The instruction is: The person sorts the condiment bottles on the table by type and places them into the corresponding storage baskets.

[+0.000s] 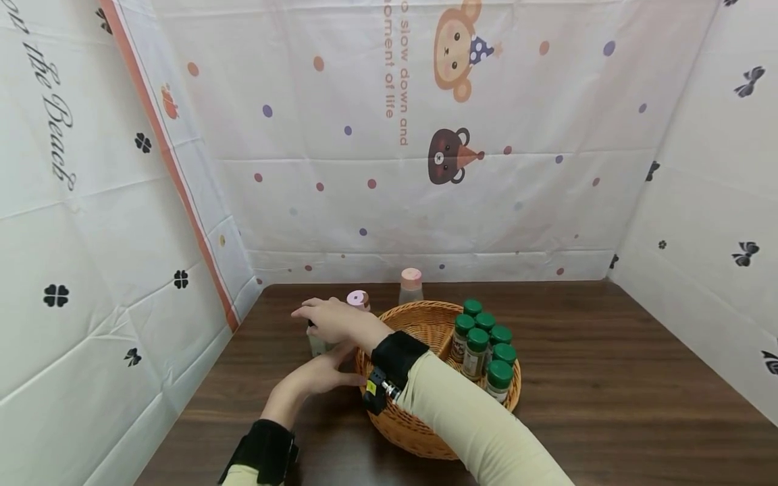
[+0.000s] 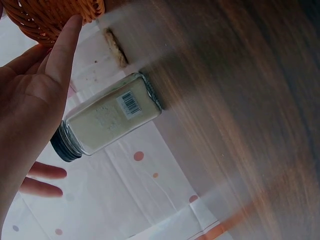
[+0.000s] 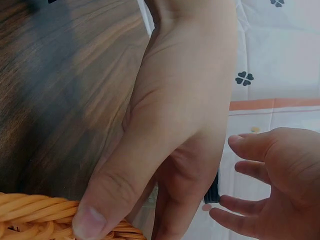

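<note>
My left hand is at the left side of a round wicker basket, its thumb extended against or very near the rim. Crossing above it, my right hand hovers over a clear jar with a black lid. Pale contents and a barcode label show on this upright jar, left of the basket. Spread fingers of the right hand appear near the lid in the right wrist view, with nothing between them. Several green-capped spice jars stand in the basket's right section.
Behind the basket stands a pink-capped bottle. Another pale-capped bottle is left of it, partly hidden by my right hand. The brown wooden table meets printed white cloth at the back and sides.
</note>
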`<state>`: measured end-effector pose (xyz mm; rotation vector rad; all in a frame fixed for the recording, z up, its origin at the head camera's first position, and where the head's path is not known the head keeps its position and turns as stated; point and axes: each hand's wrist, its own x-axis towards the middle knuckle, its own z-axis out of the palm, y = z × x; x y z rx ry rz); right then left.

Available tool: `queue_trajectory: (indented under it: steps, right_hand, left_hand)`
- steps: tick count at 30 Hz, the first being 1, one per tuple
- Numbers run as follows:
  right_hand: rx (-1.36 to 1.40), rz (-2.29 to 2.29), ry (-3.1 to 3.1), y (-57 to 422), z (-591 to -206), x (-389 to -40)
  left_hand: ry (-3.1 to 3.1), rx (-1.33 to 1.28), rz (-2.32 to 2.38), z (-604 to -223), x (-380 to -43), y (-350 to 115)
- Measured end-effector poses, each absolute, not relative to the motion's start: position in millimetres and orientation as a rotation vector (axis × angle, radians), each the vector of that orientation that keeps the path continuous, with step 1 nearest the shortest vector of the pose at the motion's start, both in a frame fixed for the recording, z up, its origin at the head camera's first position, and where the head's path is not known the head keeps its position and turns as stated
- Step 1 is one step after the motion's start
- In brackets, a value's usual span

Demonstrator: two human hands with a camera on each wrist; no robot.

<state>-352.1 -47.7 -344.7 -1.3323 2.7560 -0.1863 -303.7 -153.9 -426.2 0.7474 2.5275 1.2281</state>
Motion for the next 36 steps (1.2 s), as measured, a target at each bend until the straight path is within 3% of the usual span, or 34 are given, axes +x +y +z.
queue_trajectory:
  steps: [8, 36]
  right_hand:
    - [-1.304, -0.023, 2.853, -47, -351, -349]
    - [-1.274, -0.273, 2.893, -24, -346, -358]
  left_hand:
    - [2.467, 0.804, 1.282, -431, -301, -152]
    - [2.506, 0.758, 1.231, -426, -304, -152]
